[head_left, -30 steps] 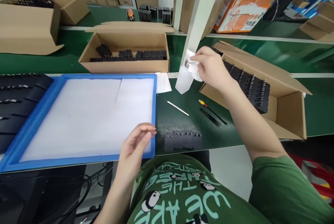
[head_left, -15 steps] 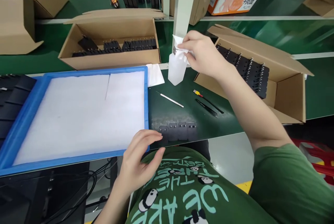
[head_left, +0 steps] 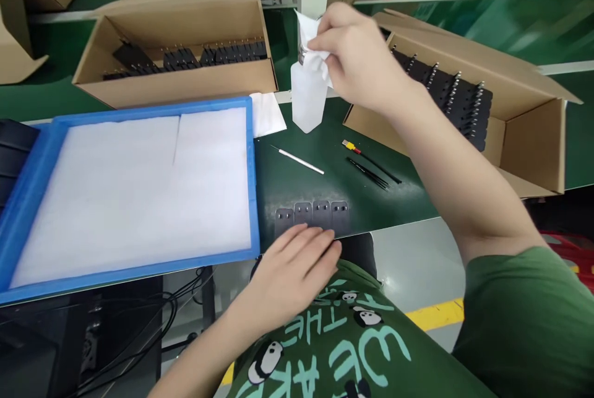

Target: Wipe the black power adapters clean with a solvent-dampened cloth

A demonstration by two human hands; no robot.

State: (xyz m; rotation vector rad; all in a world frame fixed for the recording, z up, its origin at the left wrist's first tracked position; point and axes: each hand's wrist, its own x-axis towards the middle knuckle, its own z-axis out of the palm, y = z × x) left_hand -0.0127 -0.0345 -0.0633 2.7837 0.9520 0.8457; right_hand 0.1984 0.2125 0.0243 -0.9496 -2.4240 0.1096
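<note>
— Biggest first?

— Green table (head_left: 320, 169), with a blue tray (head_left: 253, 169) on its left half, lined with white foam. Behind that, an open cardboard box (head_left: 176, 85) of black parts; to the right, a second box (head_left: 524, 138) lying on its side with more of them.

— And the bottle?

— Stood upright at the back of the table, between the two boxes: a pale plastic bottle (head_left: 306, 101) with a metal top. Looked light and easy to tip if pushed from above, so best steadied low on the body.

— Right hand?

— Right hand (head_left: 357, 54) closed around a white cloth (head_left: 309, 33), pressed down onto the bottle's top. Soft, limp stuff, probably damp; bunched in the fingers rather than pinched at a corner.

— Left hand?

— Left hand (head_left: 297, 265) flat and open, holding nothing, at the near table edge. Fingertips reached the row of four black plugs (head_left: 313, 215) just right of the tray; could not tell whether touching or just short.

— How would those handle?

— Small, hard, smooth, likely light. Best taken by the side edges, away from the pins.

— Smaller bits?

— A folded wipe (head_left: 266, 114) beside the tray's far corner, then a thin white stick (head_left: 297, 160), a slim screwdriver (head_left: 366, 160) and black tweezers (head_left: 369, 174), all loose between bottle and plugs.
</note>
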